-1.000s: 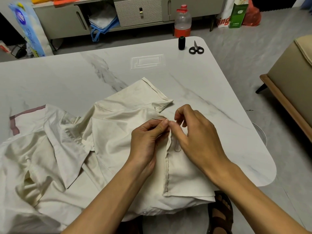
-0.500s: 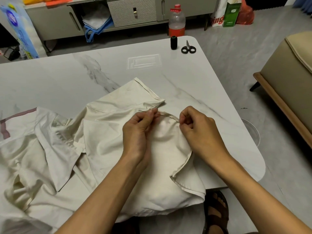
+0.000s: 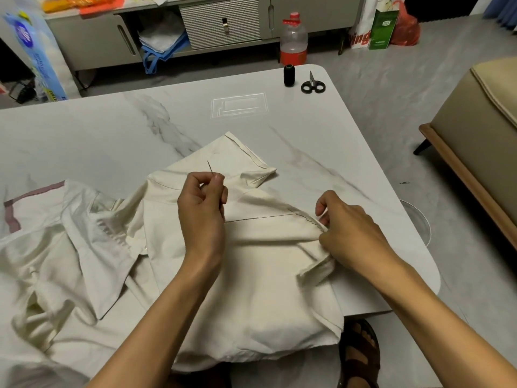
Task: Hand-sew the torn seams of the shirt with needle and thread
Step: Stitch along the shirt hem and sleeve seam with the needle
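The cream shirt (image 3: 265, 289) lay spread over the near side of the marble desk (image 3: 112, 135). The left grip (image 3: 202, 211) was closed in a pinch on the needle (image 3: 209, 166), whose tip pointed up and away. A dark thread (image 3: 260, 218) ran taut from under that grip to the stitched seam (image 3: 305, 217), where the right grip (image 3: 351, 233) pinched a fold of cloth. A black thread spool (image 3: 289, 76) and scissors (image 3: 313, 85) sat side by side at the desk's far corner.
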Tool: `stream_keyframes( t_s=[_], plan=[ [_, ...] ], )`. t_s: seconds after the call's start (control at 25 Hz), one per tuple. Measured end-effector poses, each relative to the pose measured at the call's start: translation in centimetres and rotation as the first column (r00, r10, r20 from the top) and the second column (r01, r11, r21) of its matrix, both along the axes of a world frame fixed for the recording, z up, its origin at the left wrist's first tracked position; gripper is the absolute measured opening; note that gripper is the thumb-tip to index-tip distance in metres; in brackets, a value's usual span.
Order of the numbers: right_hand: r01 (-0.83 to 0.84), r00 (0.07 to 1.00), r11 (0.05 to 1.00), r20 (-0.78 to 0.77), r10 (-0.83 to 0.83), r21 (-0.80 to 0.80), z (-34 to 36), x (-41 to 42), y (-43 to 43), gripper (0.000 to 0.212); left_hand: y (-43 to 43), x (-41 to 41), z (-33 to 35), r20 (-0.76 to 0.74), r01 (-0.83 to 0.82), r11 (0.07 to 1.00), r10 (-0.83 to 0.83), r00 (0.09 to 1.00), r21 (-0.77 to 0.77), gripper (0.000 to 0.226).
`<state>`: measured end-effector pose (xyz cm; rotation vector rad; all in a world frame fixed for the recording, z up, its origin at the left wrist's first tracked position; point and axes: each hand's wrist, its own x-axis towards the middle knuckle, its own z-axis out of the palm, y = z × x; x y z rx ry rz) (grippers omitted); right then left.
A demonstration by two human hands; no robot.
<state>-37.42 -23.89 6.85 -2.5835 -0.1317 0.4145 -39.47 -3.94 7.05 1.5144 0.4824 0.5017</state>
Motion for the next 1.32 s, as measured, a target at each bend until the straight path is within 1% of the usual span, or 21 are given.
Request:
stream_keyframes(
  t_s=[0.04, 0.12, 0.2, 0.28, 0.36, 0.48, 0.52, 0.6, 0.68, 0.72, 0.76, 0.8, 0.84, 0.88, 0.92, 0.96, 1.0, 1.04, 1.08, 1.16, 1.32],
  plan=[
    [0.014, 1.000, 1.000, 0.017, -0.014, -0.027, 0.0, 0.2, -0.2, 0.038, 0.3, -0.2, 0.1, 0.005, -0.016, 0.993, 0.016, 1.000, 0.116, 0.018],
    [0.037, 0.997, 0.999, 0.069, -0.034, -0.040, -0.1, 0.5, -0.4, 0.038, 0.7, -0.6, 0.2, 0.008, -0.040, 0.962, 0.039, 0.999, 0.272, 0.015],
    [0.022, 0.986, 0.999, 0.167, -0.015, -0.041, -0.1, 0.7, -0.3, 0.037, 1.1, -0.9, 0.4, 0.001, -0.063, 0.936, 0.067, 0.998, 0.348, 0.014],
    [-0.018, 0.960, 0.999, 0.280, 0.026, -0.031, -0.1, 0.9, -0.1, 0.034, 1.4, -1.0, 0.2, -0.003, -0.066, 0.927, 0.073, 0.997, 0.370, 0.014],
    [-0.038, 0.940, 0.999, 0.339, 0.038, -0.008, 0.1, 1.0, -0.1, 0.031, 1.7, -0.9, 0.0, -0.024, -0.029, 0.937, 0.039, 0.999, 0.349, 0.014],
    [-0.018, 0.948, 0.999, 0.316, 0.029, -0.038, 0.1, 1.0, 0.1, 0.030, 1.9, -0.8, -0.1, -0.056, 0.085, 0.978, -0.076, 0.996, 0.190, 0.017],
    [-0.010, 0.960, 0.999, 0.277, 0.024, -0.054, 0.1, 1.0, 0.2, 0.030, 1.8, -0.8, -0.1, -0.059, 0.112, 0.985, -0.105, 0.993, 0.132, 0.017],
    [-0.014, 0.991, 0.996, 0.133, 0.026, -0.088, 0.4, 1.1, 0.3, 0.030, 1.7, -0.7, -0.1, -0.063, 0.140, 0.988, -0.136, 0.989, 0.063, 0.016],
    [-0.059, 0.998, 0.985, -0.009, 0.059, -0.161, 0.5, 1.2, -0.2, 0.038, 1.5, -0.6, -0.1, -0.064, 0.148, 0.989, -0.146, 0.987, 0.031, 0.015],
    [-0.076, 0.997, 0.976, -0.043, 0.069, -0.203, 0.5, 1.1, -0.6, 0.044, 1.4, -0.6, -0.1, -0.067, 0.153, 0.988, -0.152, 0.986, 0.017, 0.015],
    [-0.077, 0.997, 0.967, -0.024, 0.073, -0.245, 0.5, 1.2, -1.1, 0.050, 1.2, -0.5, -0.1, -0.073, 0.167, 0.986, -0.166, 0.983, 0.002, 0.014],
    [-0.059, 0.995, 0.959, 0.058, 0.078, -0.278, 0.4, 1.2, -1.5, 0.052, 1.0, -0.4, -0.1, -0.083, 0.193, 0.981, -0.193, 0.978, -0.015, 0.013],
    [-0.026, 0.980, 0.963, 0.183, 0.078, -0.269, 0.3, 1.3, -1.7, 0.050, 0.6, -0.4, 0.0, -0.095, 0.233, 0.972, -0.235, 0.967, -0.036, 0.011],
    [0.005, 0.952, 0.986, 0.302, 0.046, -0.166, 0.4, 1.3, -1.6, 0.044, 0.2, -0.5, -0.1, -0.110, 0.283, 0.957, -0.288, 0.951, -0.063, 0.009],
    [0.019, 0.934, 0.999, 0.355, -0.032, 0.041, 0.4, 1.4, -1.2, 0.036, -0.4, -0.6, -0.1, -0.124, 0.335, 0.937, -0.346, 0.930, -0.101, 0.006],
    [0.018, 0.947, 0.954, 0.301, -0.113, 0.300, 0.6, 1.3, -0.5, 0.028, -1.0, -0.6, -0.2, -0.133, 0.384, 0.911, -0.404, 0.905, -0.152, 0.003],
    [0.029, 0.975, 0.851, 0.174, -0.140, 0.524, 0.9, 1.0, 0.3, 0.020, -1.6, -0.7, -0.3, -0.134, 0.421, 0.881, -0.454, 0.881, -0.215, 0.002],
    [0.053, 0.992, 0.737, 0.049, -0.116, 0.674, 1.1, 0.5, 1.1, 0.014, -2.2, -0.8, -0.4, -0.130, 0.446, 0.851, -0.493, 0.860, -0.278, 0.007],
    [0.083, 0.996, 0.651, -0.040, -0.081, 0.754, 1.1, -0.1, 1.7, 0.012, -2.7, -0.8, -0.5, -0.118, 0.463, 0.818, -0.526, 0.842, -0.342, 0.014],
    [0.138, 0.989, 0.550, -0.139, -0.040, 0.823, 0.7, -1.0, 2.3, 0.016, -3.3, -0.6, -0.5, -0.086, 0.479, 0.754, -0.570, 0.817, -0.449, 0.024],
    [0.269, 0.960, 0.381, -0.278, -0.032, 0.885, 0.4, -1.2, 2.2, 0.016, -3.3, -0.1, -0.4, -0.039, 0.500, 0.667, -0.620, 0.784, -0.552, 0.022]
  ],
)
